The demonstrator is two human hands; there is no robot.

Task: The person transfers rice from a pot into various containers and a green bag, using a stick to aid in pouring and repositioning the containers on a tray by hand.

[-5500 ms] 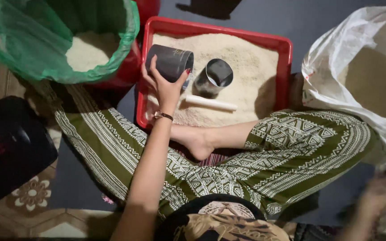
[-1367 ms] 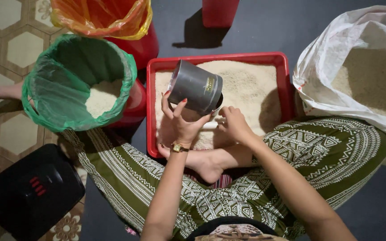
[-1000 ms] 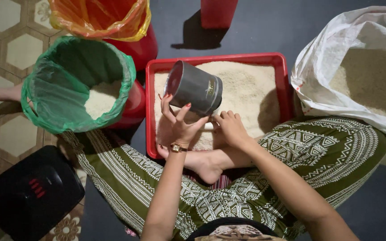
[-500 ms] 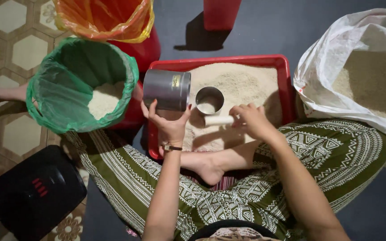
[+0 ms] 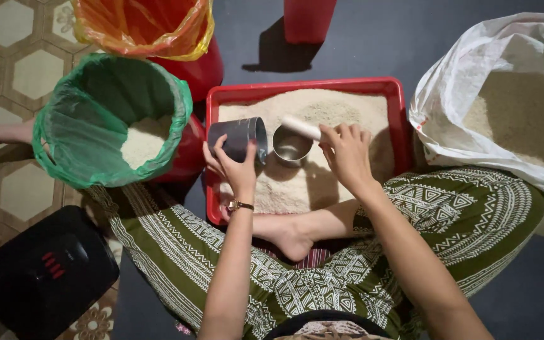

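Observation:
My left hand (image 5: 234,167) grips a grey metal cup (image 5: 237,137), tipped on its side over the left part of the red tray (image 5: 303,87) of white rice. My right hand (image 5: 347,151) holds a short white stick (image 5: 301,127) that lies across the rim of a second, smaller metal cup (image 5: 291,146) standing upright in the rice. A gold watch sits on my left wrist. My crossed legs in green patterned trousers lie just in front of the tray.
A red bucket lined with a green bag (image 5: 111,119) holds some rice at left. Behind it stands an orange-lined red bucket (image 5: 146,28). A large white sack of rice (image 5: 511,107) lies open at right. A black device (image 5: 48,274) rests at lower left.
My left hand brought the grey cup from over the tray's middle toward its left side and lowered it. My right hand picked up the white stick and laid it on the small cup.

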